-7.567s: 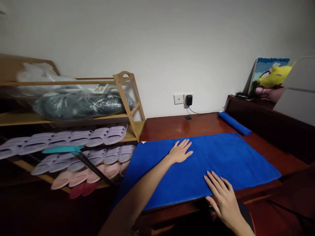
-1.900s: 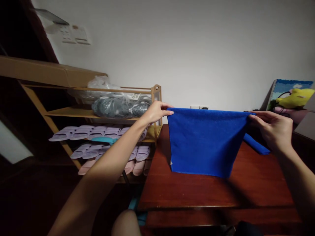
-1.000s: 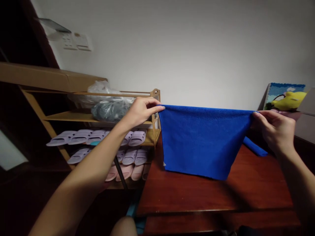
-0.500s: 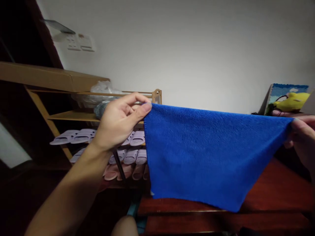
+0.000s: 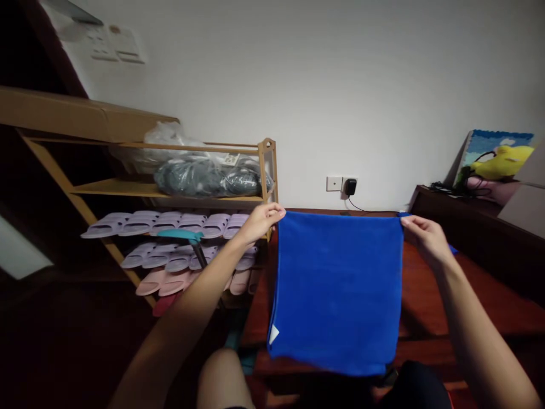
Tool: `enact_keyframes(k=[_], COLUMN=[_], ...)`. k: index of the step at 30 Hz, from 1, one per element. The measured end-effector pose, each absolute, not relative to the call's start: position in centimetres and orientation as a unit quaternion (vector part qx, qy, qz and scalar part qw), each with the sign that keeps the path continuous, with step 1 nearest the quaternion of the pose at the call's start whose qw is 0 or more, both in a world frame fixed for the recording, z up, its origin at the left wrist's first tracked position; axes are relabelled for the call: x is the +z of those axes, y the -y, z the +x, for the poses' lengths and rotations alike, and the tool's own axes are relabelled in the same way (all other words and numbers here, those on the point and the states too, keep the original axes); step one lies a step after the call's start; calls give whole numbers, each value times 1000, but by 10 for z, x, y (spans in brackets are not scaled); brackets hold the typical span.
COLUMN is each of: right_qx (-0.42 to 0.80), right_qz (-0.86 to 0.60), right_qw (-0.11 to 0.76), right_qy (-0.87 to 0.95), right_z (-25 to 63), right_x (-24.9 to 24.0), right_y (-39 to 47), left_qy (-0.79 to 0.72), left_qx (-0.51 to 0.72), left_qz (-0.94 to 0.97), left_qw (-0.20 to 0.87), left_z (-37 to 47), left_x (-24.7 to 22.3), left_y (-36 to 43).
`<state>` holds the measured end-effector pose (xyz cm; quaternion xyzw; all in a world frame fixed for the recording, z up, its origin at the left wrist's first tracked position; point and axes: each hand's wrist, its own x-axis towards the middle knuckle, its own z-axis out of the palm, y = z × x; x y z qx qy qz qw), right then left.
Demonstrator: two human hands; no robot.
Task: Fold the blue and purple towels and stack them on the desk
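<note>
A blue cloth (image 5: pixel 338 289) hangs stretched between my two hands above a reddish-brown wooden table. My left hand (image 5: pixel 263 222) pinches its upper left corner between thumb and fingers. At the upper right corner, my right hand (image 5: pixel 423 233) grips the cloth the same way. The cloth looks doubled, with layered edges on its left side and a small white tag (image 5: pixel 273 334) near the lower left corner. Behind my right wrist a bit of another blue piece (image 5: pixel 453 249) shows on the table; most of it is hidden.
A wooden shoe rack (image 5: pixel 106 188) with several rows of slippers and plastic-wrapped bundles (image 5: pixel 204 176) stands left. The table (image 5: pixel 481 295) lies under the cloth. A black plug (image 5: pixel 350 186) sits in the wall; at right are a yellow plush toy (image 5: pixel 502 163) and a picture (image 5: pixel 481 145).
Both hands have moved away from the camera and lower with the cloth, and the right hand has come inward. The cloth now hangs squarer, its tag visible.
</note>
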<state>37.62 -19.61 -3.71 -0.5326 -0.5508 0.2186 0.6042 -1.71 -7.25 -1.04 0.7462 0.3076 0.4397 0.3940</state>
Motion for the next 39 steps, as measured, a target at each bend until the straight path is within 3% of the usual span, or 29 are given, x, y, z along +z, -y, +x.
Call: enact_keyframes(k=[3,13,20,30,39], right_qx=[237,168,125,57,15], right_qz=[-579,-700,-757,-794,-800], right_qw=[548,355,220,139,145], right_qy=[555,597,602,589,582], right_z=[380,395,399,390,375], right_x=[-66,-148,-183,-188,-184], right_y=[162,72,30,0,-1], left_qy=[-352,-497,-550,-575,-565], left_qx=[425,283,219,207,207], left_qz=[776,784,782,786,798], left_qw=[305,241,195,94,-6], left_z=[-10,21,29,44,49], left_x=[-40,-126,-160,-175,-163], left_y=[41,-26,-52,-87,-76])
